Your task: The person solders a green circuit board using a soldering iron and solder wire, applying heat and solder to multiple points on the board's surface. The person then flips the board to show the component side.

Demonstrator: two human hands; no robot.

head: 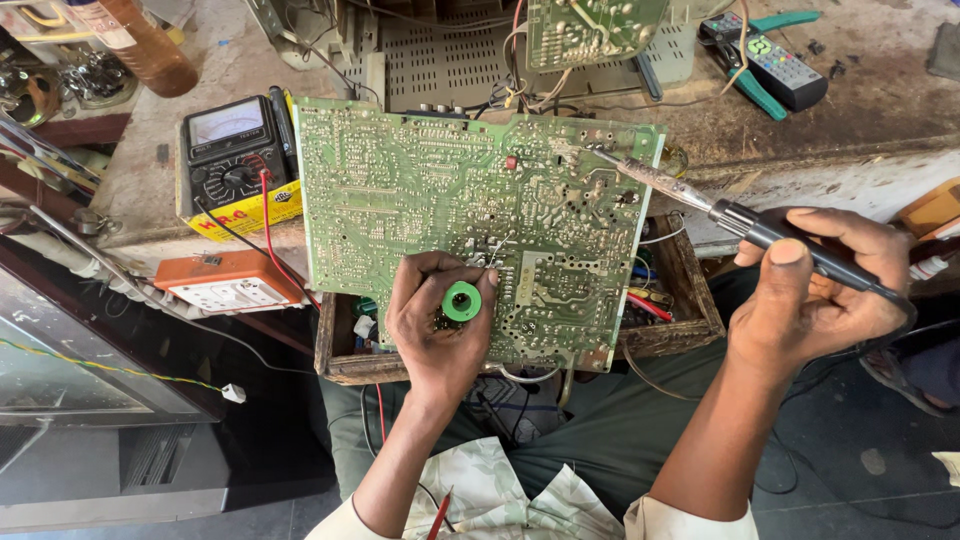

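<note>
The left hand [437, 322] is curled around one green solder spool [462, 301], pinched between thumb and fingers and held against the lower middle of the big green board [470, 215], which spreads out above and to both sides of that hand. The right hand [815, 285], well off to the right of it, is closed on one soldering iron [745, 225] in a pen grip; the iron runs up and left from that hand, its tip touching the board's upper right corner. Under the board sits one wooden tray [690, 300]. Left of the left hand lie one orange socket box [228, 282] and, beyond it, one meter [232, 160]. Farther off, above the first board, a second board [590, 30] stands, with one remote [775, 62] to its right.
</note>
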